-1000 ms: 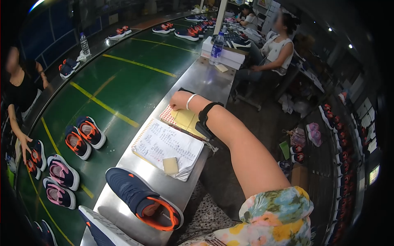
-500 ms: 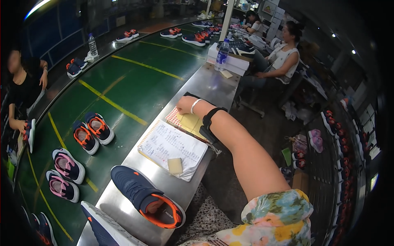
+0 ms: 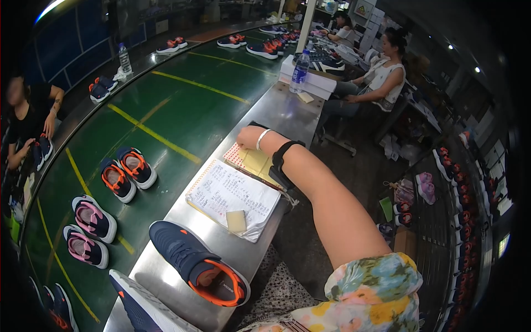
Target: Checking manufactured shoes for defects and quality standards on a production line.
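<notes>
My right hand [image 3: 251,138] reaches out over the metal table, fingers curled down at the top of a sheet of small red stickers [image 3: 233,154]. The curl of the fingers hides whatever they may pinch. A yellow pad [image 3: 257,164] lies under my wrist, against the sheet. Closer to me is an open spiral notebook [image 3: 221,191] with handwriting, and a cream-coloured block [image 3: 236,221] rests on it. A navy shoe with orange lining [image 3: 193,260] stands on the table; its mate [image 3: 141,304] lies tipped on its side at the near edge. My left hand is out of sight.
Left of the table runs a green conveyor [image 3: 171,116] carrying orange-trimmed shoes [image 3: 127,174] and pink-trimmed shoes [image 3: 90,232]. A water bottle [image 3: 300,72] stands at the table's far end. Across the belt a co-worker [image 3: 30,110] handles shoes; another person [image 3: 384,72] sits at far right.
The shoes on the belt have shifted slightly away and to the right. The co-worker across the belt has brought both hands to the shoes. My right hand stays almost where it was.
</notes>
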{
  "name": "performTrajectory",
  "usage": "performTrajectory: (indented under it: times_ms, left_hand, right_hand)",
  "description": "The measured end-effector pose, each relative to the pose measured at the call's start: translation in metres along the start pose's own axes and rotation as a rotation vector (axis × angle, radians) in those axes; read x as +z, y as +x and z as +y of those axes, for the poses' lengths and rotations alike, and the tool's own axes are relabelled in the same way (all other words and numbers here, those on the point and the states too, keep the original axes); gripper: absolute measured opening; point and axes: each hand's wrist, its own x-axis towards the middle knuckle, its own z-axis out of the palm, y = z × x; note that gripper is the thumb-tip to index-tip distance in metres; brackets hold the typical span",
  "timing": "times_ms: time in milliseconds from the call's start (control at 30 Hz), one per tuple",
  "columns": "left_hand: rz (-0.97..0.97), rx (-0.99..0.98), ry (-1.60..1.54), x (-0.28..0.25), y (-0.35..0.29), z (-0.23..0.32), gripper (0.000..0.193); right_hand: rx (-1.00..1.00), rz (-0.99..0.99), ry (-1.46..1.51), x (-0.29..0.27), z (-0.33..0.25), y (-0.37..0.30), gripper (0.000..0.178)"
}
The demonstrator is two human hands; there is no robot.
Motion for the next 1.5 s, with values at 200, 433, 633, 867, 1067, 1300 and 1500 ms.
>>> performTrajectory:
  times_ms: [200,433,633,867,1067,1300,1500]
  left_hand:
    - [-0.012,-0.004,-0.005,-0.003,-0.006,0.002,0.059]
    - [-0.048,0.014,-0.011,-0.021,-0.023,0.006,0.059]
    - [-0.199,0.047,0.017,-0.051,-0.064,0.013,0.06]
    - [-0.558,-0.076,-0.206,-0.035,-0.122,0.019,0.067]
    - [-0.745,-0.352,-0.467,-0.025,-0.136,0.029,0.069]
    - [-0.752,-0.283,-0.375,-0.031,-0.142,0.032,0.065]
    - [-0.525,0.08,0.112,-0.024,-0.145,0.033,0.038]
  right_hand:
    - [0.056,-0.027,-0.079,0.001,-0.007,0.002,0.016]
    - [0.196,0.09,-0.214,0.01,-0.036,-0.008,0.017]
    - [0.29,0.38,0.246,-0.017,-0.076,-0.04,0.016]
    - [-0.151,0.44,1.192,-0.089,-0.24,-0.112,0.015]
    - [-0.44,0.504,1.089,-0.127,-0.358,-0.162,0.01]
    - [-0.553,0.66,0.94,-0.125,-0.409,-0.161,0.011]
    - [-0.606,0.893,0.638,-0.127,-0.425,-0.16,0.017]
